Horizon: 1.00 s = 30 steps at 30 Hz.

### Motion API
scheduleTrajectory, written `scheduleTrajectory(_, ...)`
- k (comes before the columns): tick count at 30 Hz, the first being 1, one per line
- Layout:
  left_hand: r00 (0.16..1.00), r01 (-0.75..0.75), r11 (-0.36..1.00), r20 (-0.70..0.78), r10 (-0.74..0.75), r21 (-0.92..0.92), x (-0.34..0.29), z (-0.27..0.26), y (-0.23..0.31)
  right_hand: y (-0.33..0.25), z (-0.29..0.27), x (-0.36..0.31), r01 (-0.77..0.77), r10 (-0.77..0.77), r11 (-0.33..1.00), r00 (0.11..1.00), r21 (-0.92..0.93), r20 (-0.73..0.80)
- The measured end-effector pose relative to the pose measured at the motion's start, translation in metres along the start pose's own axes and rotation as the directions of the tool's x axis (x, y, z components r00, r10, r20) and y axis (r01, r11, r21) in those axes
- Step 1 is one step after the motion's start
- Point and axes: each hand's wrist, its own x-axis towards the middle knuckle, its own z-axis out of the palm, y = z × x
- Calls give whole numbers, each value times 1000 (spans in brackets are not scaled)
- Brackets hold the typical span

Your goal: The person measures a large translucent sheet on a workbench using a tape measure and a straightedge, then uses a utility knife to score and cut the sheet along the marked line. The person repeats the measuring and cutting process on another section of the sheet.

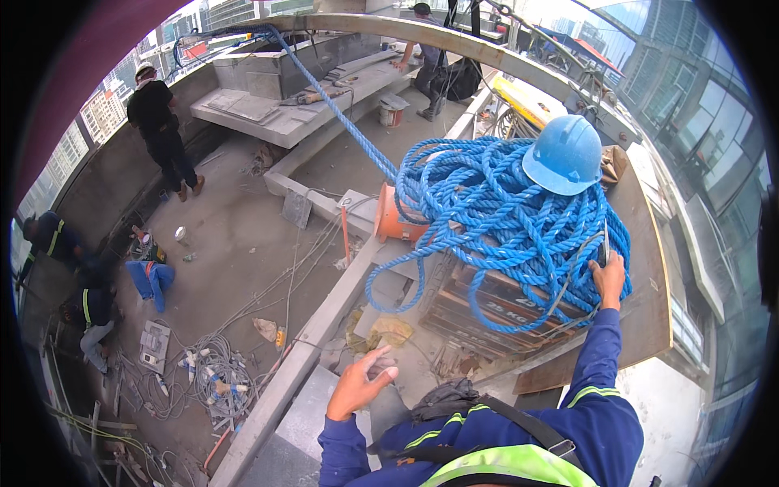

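A big heap of thick blue rope [495,211] lies in loose coils on a stack of weights [479,312]. A blue hard hat [568,154] rests on top of the heap. My right hand [608,280] is closed at the heap's right side, around a thin greyish item that sticks up from the fingers; its kind is unclear. A thin grey cord [560,300] runs over the coils close by. In the air left of my body, my left hand [361,384] has its fingers apart and slightly bent, holding nothing.
An orange cylinder [389,217] lies beside the rope. A concrete kerb [284,385] runs along my left. Tangled cables [215,385] lie on the lower floor, where several people work. A plywood sheet [637,321] leans at the right. One rope length stretches to the far left.
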Motion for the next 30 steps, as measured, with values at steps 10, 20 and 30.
scheduleTrajectory(10, 987, -106, 952, 147, 66, 286, 242, -146, 22, 20, 27, 8, -123, 130, 990, 983, 63, -133)
scheduleTrajectory(20, 351, -530, 190, 9, 936, 826, 546, -268, 368, 12, 41, 10, -219, 235, 970, 957, 109, -168)
scheduleTrajectory(30, 496, -152, 149, -54, 866, 977, 652, -318, 481, 12, 40, 6, -214, 236, 968, 955, 131, -181)
